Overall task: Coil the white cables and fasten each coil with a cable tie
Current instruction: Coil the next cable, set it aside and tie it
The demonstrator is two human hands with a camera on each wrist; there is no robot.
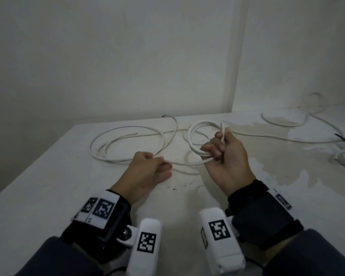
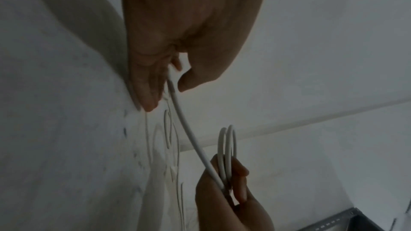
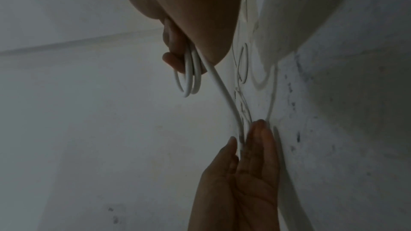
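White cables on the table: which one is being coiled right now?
The white cable strung between both hands: the right hand holds its loops, unlike the loose cable lying far right.

The cable (image 1: 127,129) has a smooth white plastic-looking jacket with a faint sheen. The bench (image 1: 48,176) is matt white, scuffed with dark specks and blotchy stains at the right. The wall (image 1: 127,56) is matt, slightly uneven. Wrist straps (image 1: 263,216) look like dark cloth.

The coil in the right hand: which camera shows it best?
The head view: the whole coil shows as open loops in the right hand. Both wrist views catch it edge-on, as narrow loops between fingers.
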